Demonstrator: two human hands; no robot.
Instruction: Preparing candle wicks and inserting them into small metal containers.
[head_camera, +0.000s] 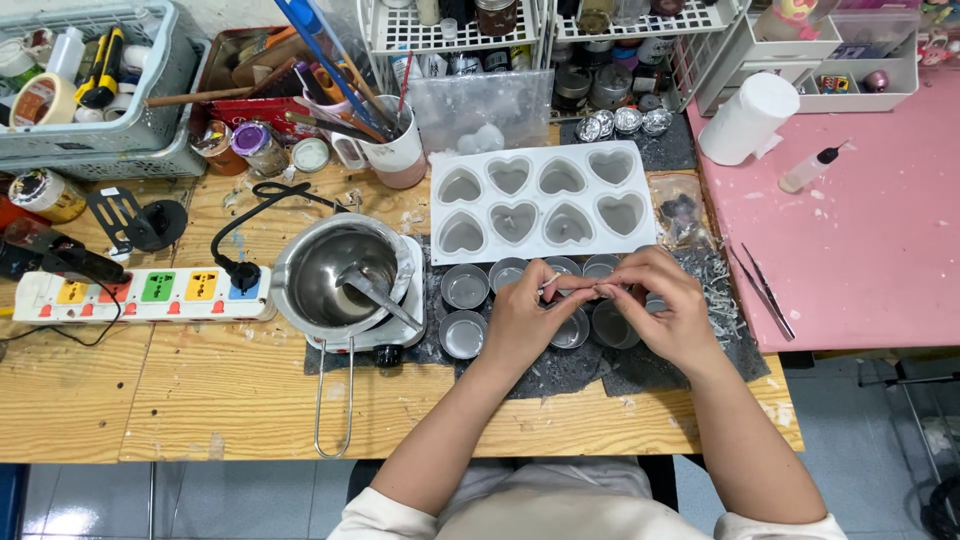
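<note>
Fingertips of my left hand (525, 315) and right hand (660, 305) pinch a thin white wick (560, 283) between them, above the small metal cups (465, 287) near the wooden table's (200, 390) front edge. A slip could drop it among those seemingly empty cups. Behind them, the heart mould (540, 200) looks pale inside; the melting pot (335, 275) holds a spoon.
</note>
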